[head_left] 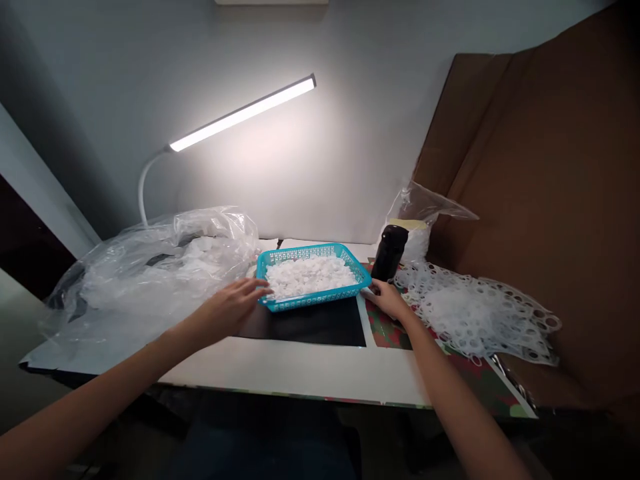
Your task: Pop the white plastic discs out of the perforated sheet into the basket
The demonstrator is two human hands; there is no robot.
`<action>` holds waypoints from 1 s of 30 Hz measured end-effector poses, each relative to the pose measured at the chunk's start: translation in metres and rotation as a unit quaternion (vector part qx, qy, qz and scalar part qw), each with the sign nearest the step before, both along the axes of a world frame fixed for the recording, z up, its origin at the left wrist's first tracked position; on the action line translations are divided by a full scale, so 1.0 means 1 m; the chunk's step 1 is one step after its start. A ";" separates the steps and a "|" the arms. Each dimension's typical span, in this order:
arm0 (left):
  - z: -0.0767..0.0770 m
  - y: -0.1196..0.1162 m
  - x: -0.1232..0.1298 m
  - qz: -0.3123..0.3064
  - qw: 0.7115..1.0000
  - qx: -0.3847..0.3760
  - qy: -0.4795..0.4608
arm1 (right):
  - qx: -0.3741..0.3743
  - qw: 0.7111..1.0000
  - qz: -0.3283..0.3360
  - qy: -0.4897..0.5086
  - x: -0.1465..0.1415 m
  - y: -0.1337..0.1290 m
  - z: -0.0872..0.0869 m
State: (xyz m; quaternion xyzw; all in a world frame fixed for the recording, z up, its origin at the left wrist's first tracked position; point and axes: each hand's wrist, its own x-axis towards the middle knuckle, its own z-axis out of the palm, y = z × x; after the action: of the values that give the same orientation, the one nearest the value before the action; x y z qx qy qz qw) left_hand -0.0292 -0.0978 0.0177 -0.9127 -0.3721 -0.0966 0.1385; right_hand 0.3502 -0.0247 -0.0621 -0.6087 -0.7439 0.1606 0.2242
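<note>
A blue plastic basket with lattice walls sits mid-table, filled with small white pieces too small to make out singly. My left hand is at the basket's front left corner, its fingers stretched out and apart over the rim. At the opposite corner, my right hand has its thumb and fingers about the basket's edge; its fingertips are partly hidden. Just behind that hand stands a black bottle-like object, slightly tilted. Under the basket lies a black sheet.
Clear plastic bags spread across the table's left side. A heap of white perforated sheets lies at the right, with a clear bag of white material behind it. Brown cardboard walls the right. A lit lamp hangs above.
</note>
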 end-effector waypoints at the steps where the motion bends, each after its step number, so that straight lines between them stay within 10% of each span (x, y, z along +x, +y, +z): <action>1: -0.002 -0.005 0.008 -0.018 1.000 -0.011 -0.010 | 0.001 1.000 0.000 0.000 0.000 0.000 0.000; 10: -0.027 0.011 0.049 -0.037 0.999 -0.019 0.010 | 0.037 0.999 0.000 -0.012 0.000 -0.002 -0.007; 16: -0.016 0.028 0.040 0.020 0.998 -0.038 -0.042 | 0.053 0.999 0.010 0.001 0.000 -0.003 -0.013; 24: 0.021 0.091 -0.104 0.323 0.932 -0.079 -0.142 | 0.037 0.999 -0.038 0.008 0.005 0.008 -0.025; 30: 0.005 0.124 -0.181 0.381 0.895 -0.200 -0.118 | -0.013 0.990 -0.121 0.067 0.019 0.023 -0.048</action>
State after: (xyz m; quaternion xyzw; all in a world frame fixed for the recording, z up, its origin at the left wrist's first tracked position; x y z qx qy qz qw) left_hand -0.2099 0.0265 0.0229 -0.6918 -0.7160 -0.0670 -0.0656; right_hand 0.3689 -0.0013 -0.1103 -0.6849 -0.6461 0.1820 0.2833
